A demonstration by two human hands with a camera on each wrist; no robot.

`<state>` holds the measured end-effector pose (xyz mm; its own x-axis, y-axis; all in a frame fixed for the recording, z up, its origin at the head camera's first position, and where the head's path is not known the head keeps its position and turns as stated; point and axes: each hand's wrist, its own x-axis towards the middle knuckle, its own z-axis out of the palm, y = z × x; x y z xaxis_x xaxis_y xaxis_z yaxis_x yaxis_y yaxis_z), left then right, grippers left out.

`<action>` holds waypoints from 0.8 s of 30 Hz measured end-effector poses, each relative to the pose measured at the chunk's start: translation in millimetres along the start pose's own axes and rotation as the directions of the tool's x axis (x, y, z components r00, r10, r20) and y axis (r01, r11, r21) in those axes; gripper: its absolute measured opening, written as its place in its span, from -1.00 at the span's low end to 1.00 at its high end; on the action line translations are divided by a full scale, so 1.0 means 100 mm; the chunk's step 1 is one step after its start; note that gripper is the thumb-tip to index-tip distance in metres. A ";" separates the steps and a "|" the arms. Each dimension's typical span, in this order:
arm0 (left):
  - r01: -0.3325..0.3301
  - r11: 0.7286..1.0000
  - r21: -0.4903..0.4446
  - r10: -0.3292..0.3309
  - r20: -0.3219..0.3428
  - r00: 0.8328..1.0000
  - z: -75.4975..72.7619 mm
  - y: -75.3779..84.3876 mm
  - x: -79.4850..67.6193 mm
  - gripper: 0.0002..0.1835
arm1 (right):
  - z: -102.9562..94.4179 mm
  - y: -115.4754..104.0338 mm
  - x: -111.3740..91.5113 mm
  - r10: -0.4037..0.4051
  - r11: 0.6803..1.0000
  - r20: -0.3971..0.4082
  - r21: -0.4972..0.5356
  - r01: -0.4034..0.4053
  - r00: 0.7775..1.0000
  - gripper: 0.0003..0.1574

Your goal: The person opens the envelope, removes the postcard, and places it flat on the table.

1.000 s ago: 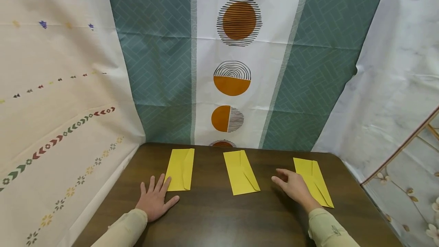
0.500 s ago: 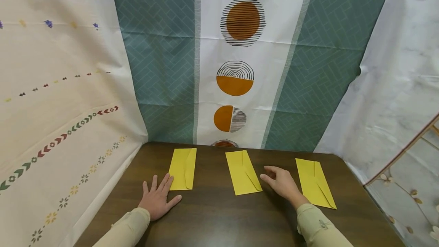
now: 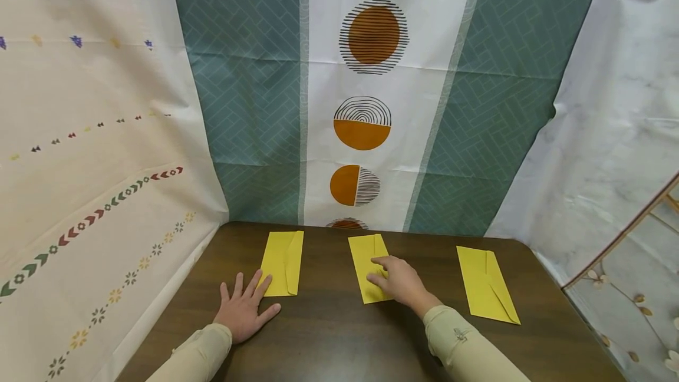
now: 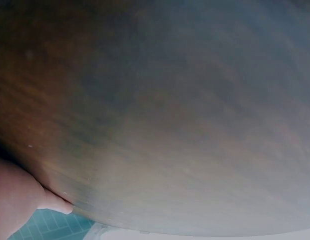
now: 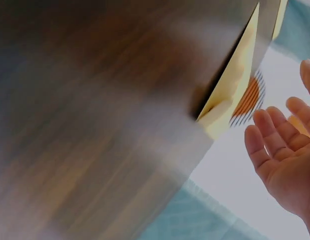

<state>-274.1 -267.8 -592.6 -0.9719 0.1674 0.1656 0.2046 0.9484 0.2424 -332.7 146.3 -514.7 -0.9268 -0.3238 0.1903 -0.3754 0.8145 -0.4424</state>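
Three yellow envelopes lie spaced apart in the head view: a left envelope [image 3: 281,264], a middle envelope [image 3: 366,261] and a right envelope [image 3: 488,285]. My left hand [image 3: 241,311] rests on the table with fingers spread, its fingertips at the lower left edge of the left envelope. Over the middle envelope hovers my right hand [image 3: 400,282], fingers loosely bent and holding nothing, covering part of its right side. In the right wrist view, the right hand [image 5: 285,155] shows relaxed fingers above the table, beside a yellow envelope [image 5: 230,80]. Only part of the left hand [image 4: 19,200] appears in the left wrist view.
The dark wooden table [image 3: 323,335] has rounded far corners. Behind it hangs a green and white patterned cloth [image 3: 249,105]. A cream cloth [image 3: 106,152] borders the left side, and a white floral cloth [image 3: 610,164] the right.
My right hand has moved left, from beside the right envelope to over the middle one. The left hand stays in place at the left envelope. The envelopes have not moved.
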 end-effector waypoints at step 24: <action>-0.012 0.999 0.041 0.013 -0.039 0.999 0.03 0.00 -0.02 -0.09 | 0.88 -1.17 0.31 0.003 0.991 0.142 -0.130 0.016 0.990 -0.02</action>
<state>-272.8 -267.0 -596.2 -0.9639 0.1693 0.2055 0.2109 0.9567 0.2006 -318.7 -1.9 -534.3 -0.9202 -0.3864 0.0626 -0.3851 0.8652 -0.3212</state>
